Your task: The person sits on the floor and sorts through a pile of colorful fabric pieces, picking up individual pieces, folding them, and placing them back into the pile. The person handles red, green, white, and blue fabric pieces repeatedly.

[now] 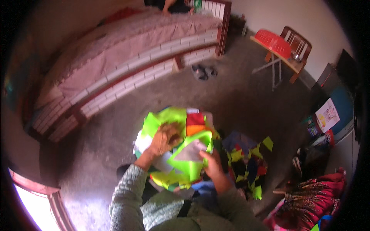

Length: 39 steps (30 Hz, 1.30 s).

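In front of my body lies a heap of bright cloth pieces (169, 114), mostly neon yellow-green, with red, orange and white among them. My right hand (214, 166) pinches the right edge of a greyish cloth piece with a neon green border (188, 174), thumb on top. My left hand (165, 138) is over the upper left of the heap, its fingers curled down against the cloth. Whatever lies under those fingers is hidden. What supports the heap is mostly covered.
Cloth scraps (246, 161) are scattered on the floor to the right. A bed (127, 54) runs along the far left, with dark footwear (204, 72) beside it. At the far right stand a folding table (281, 57) bearing a red basket (273, 41), and a chair (298, 40). Patterned red fabric (316, 196) lies near right.
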Motion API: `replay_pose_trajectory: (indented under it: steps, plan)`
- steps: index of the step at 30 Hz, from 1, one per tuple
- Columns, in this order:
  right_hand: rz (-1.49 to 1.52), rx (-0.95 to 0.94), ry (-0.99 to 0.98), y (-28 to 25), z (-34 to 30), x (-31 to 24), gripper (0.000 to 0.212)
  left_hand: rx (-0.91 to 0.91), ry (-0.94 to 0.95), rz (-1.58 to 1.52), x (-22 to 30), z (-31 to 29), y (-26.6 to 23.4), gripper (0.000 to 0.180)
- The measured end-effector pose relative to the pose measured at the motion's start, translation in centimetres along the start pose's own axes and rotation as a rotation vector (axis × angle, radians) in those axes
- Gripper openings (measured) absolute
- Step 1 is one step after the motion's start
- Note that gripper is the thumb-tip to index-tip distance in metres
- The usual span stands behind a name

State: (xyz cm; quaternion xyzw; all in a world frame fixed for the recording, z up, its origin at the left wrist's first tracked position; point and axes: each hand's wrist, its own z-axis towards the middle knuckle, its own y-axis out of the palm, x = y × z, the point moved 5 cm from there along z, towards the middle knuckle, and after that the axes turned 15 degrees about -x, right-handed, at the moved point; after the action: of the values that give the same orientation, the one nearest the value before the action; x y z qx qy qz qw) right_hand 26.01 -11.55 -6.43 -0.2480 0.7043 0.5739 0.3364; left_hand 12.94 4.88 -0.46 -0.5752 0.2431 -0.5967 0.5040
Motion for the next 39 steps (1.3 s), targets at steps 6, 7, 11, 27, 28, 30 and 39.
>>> replay_pose_trajectory:
  steps: [6, 7, 11, 27, 28, 30, 39]
  plan:
    - [0.046, -0.11, -0.064, 0.4, 0.7, -0.5, 0.041, 0.006, -0.061, 0.075, 0.0, 0.1, 0.4, 0.029]
    - [0.062, -0.118, -0.041, 0.1, 0.6, 0.0, 0.041, 0.002, -0.071, 0.074, 0.2, 0.1, 0.3, 0.029]
    - [0.026, -0.029, -0.077, 0.5, 0.1, -0.1, 0.041, 0.021, -0.088, 0.052, 0.6, 0.0, 0.3, 0.025]
    - [0.127, -0.095, -0.095, 0.5, 0.5, -0.2, 0.042, 0.034, -0.09, 0.061, 0.9, 0.1, -0.2, 0.024]
    - [0.13, -0.102, -0.106, 0.5, 0.4, -0.1, 0.042, 0.024, -0.089, 0.06, 0.8, 0.0, 0.0, 0.024]
    - [0.135, -0.108, -0.111, 0.5, 0.5, 0.0, 0.042, 0.02, -0.085, 0.068, 0.7, 0.0, 0.0, 0.023]
    - [0.108, -0.061, -0.1, 0.4, 0.3, -0.1, 0.038, 0.046, -0.086, 0.096, 0.9, -0.1, 0.1, 0.022]
